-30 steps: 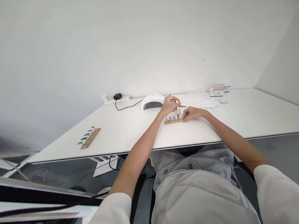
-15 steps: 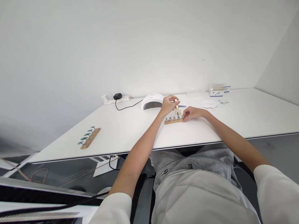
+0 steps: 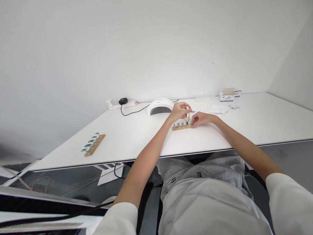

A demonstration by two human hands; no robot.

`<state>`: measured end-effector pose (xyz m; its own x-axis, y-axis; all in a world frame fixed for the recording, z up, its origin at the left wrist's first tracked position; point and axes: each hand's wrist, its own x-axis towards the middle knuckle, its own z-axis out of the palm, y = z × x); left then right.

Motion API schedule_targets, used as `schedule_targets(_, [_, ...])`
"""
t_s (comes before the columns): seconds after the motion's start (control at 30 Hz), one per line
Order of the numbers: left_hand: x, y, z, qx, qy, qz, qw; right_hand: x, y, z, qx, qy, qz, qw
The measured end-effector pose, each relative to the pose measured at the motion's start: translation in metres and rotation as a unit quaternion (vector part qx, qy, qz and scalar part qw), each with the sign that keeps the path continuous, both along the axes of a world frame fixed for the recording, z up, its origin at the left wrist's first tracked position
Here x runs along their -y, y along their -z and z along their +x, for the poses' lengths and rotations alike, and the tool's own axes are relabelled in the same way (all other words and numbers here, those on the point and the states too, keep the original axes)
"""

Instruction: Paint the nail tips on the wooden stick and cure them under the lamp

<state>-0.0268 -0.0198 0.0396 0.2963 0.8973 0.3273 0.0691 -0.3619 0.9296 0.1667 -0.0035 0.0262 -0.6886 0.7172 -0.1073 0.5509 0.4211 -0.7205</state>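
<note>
My left hand [image 3: 180, 111] pinches the gold cap [image 3: 187, 112] of a nail polish brush, upright just over the right part of a wooden nail tip stand [image 3: 180, 128]. The brush's dark tip [image 3: 187, 122] appears to be at one of the small nail tips; whether it touches is too small to tell. Behind it the pale glass polish bottle [image 3: 186, 119] is mostly hidden. My right hand [image 3: 200, 118] rests on the table with its fingers closed on the stand's right end. Several nail tips stand in a row along the wood.
A white nail lamp [image 3: 160, 103] sits behind my left hand. At the left lies another wooden stand [image 3: 97, 145] with teal nail tips. A power strip [image 3: 130, 103] with a black adapter [image 3: 123, 101], papers [image 3: 218, 109] and small boxes [image 3: 227, 95] are toward the wall.
My left hand has moved slightly right and down with the cap, bringing the brush from in front of the bottle to the nail tips. My right hand stays on the stand.
</note>
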Motion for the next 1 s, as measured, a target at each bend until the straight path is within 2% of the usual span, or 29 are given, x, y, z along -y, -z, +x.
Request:
schedule_targets(0.33, [0.0031,-0.0033,0.0006,-0.002,-0.006,0.0,1.0,0.0016,-0.0012,0.0,0.003,-0.002,-0.002,1.0])
schedule_targets(1.0, [-0.0047,0.0035,0.0016,-0.034,-0.116,0.056,0.991,-0.0009,0.0009,0.0001,-0.002,0.005,-0.004,1.0])
